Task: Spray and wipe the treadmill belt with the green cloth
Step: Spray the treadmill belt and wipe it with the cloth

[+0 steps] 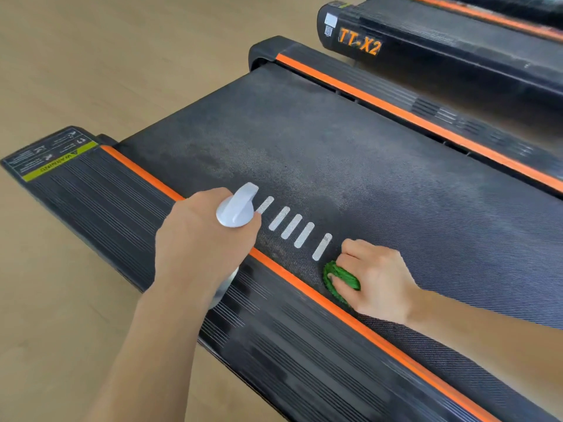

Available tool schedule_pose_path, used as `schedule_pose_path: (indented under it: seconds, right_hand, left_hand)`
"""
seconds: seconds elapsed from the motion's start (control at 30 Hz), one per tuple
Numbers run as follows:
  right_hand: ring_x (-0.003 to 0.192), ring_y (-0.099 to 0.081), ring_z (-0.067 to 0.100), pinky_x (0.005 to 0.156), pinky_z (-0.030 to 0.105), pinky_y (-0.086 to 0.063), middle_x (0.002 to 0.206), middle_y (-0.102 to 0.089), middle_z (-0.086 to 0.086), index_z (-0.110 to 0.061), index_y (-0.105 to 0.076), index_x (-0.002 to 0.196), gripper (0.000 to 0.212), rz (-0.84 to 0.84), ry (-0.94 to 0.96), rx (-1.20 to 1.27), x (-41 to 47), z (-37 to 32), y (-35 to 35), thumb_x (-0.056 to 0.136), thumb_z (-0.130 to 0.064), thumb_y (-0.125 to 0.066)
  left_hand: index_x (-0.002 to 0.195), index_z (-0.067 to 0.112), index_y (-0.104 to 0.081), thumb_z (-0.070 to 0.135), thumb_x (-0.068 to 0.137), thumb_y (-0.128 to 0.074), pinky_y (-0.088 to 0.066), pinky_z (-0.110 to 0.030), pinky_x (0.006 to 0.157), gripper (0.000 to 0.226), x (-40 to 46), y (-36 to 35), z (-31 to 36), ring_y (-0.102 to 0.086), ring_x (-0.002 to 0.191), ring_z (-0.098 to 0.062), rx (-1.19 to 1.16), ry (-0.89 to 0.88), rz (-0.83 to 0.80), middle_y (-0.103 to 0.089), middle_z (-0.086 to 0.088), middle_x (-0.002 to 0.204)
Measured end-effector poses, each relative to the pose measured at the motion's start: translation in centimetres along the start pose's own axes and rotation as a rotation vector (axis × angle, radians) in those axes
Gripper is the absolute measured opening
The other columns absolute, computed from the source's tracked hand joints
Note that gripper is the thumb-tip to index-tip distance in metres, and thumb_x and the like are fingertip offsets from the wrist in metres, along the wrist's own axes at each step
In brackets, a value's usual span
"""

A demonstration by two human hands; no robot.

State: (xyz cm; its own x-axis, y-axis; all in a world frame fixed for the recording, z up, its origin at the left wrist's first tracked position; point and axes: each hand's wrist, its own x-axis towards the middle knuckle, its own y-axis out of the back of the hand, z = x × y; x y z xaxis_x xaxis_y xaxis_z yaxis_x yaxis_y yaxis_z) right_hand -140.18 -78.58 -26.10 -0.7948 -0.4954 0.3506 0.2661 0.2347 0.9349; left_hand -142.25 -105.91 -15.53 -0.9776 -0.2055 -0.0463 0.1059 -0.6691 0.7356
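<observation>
1. Since the left hand [198, 239] wraps round the spray bottle [236, 208], only its white nozzle head shows; contents can't be made out.
2. The right hand [376, 281] clutches the bunched green cloth [339, 280], mostly hidden under the fingers, pressed on the treadmill belt [350, 153] near the orange strip [304, 284].
3. The next treadmill [441, 35] reads "TT-X2"; the yellow-green warning label [58, 162] is too blurry to read beyond that.

Pretty bright, soft, even daylight here, hardly any hard shadows, just a pale sheen on the treadmill belt [350, 153]. The near side rail [274, 345] is smeared with motion blur, and the wide lens bends the straight lines toward the edges. The far treadmill [441, 41] looks a bit soft too.
</observation>
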Motion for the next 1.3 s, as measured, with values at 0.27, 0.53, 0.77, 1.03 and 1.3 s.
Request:
schedule_pose_path:
  seconds: [0.27,0.53,0.77,1.03,1.3]
  right_hand:
    - [0.065,-0.056,0.023,0.052,0.026,-0.035,0.076,-0.045,-0.006,-0.022,-0.047,0.066,0.034,-0.013,-0.287,-0.099,8.9,5.2,-3.3,0.094,-0.041,-0.046]
    - [0.063,-0.056,0.017,0.047,0.025,-0.035,0.072,-0.049,-0.007,-0.024,-0.046,0.063,0.031,-0.180,-0.100,0.050,3.3,-0.5,-0.5,0.088,-0.041,-0.049]
    - [0.061,-0.056,0.021,0.049,0.022,-0.022,0.073,-0.047,-0.006,-0.020,-0.054,0.065,0.037,-0.075,-0.223,-0.166,6.4,3.0,-1.3,0.093,-0.042,-0.044]
    - [0.063,-0.053,0.017,0.050,0.025,-0.033,0.073,-0.044,-0.008,-0.028,-0.045,0.064,0.036,-0.285,-0.250,-0.107,5.1,2.3,0.1,0.094,-0.047,-0.038]
    - [0.068,-0.054,0.017,0.055,0.028,-0.032,0.078,-0.046,-0.007,-0.026,-0.048,0.069,0.034,-0.385,-0.301,-0.066,5.0,-0.7,0.8,0.098,-0.043,-0.044]
  left_hand:
    - [0.076,0.013,-0.056,0.040,0.093,-0.067,-0.040,-0.033,0.071,0.033,-0.2,-1.2,0.6,-0.058,0.079,-0.032,0.082,-0.034,0.014,-0.060,0.000,0.074]
    - [0.080,0.015,-0.061,0.039,0.094,-0.065,-0.040,-0.033,0.071,0.028,-0.3,-1.1,0.6,-0.060,0.081,-0.031,0.109,-0.041,0.001,-0.063,0.000,0.078]
    - [0.078,0.016,-0.058,0.040,0.095,-0.061,-0.043,-0.034,0.072,0.029,-0.5,-1.3,0.7,-0.061,0.083,-0.032,0.143,-0.046,-0.016,-0.064,-0.001,0.080]
    - [0.079,0.014,-0.057,0.038,0.097,-0.057,-0.040,-0.031,0.067,0.030,-0.6,-1.1,0.8,-0.062,0.080,-0.030,0.192,-0.062,-0.035,-0.065,0.000,0.080]
    - [0.080,0.015,-0.059,0.039,0.097,-0.057,-0.039,-0.032,0.067,0.029,-0.5,-1.0,0.8,-0.062,0.080,-0.029,0.177,-0.054,-0.052,-0.064,0.000,0.080]
